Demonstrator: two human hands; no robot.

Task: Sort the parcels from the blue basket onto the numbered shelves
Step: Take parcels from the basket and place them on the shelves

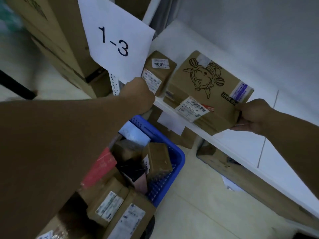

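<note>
A large cardboard parcel (pixel 208 88) with a cartoon drawing rests on the white shelf (pixel 165 105), its near corner past the shelf's front edge. My right hand (pixel 250 114) grips that near right corner. A smaller cardboard parcel (pixel 158 71) with white labels stands to its left on the same shelf. My left hand (pixel 138 95) is closed against that small parcel's near side at the shelf edge; its fingers are hidden. A paper sign reading 1-3 (pixel 115 40) hangs above. The blue basket (pixel 172 152) sits below, holding several parcels.
Tall cardboard boxes (pixel 51 40) stand at the left behind the sign. More boxes (pixel 186 138) sit on the floor under the shelf. A red-edged parcel (pixel 100 168) and labelled boxes (pixel 110 206) fill the basket's near side. Pale tiled floor (pixel 198 204) lies to the right.
</note>
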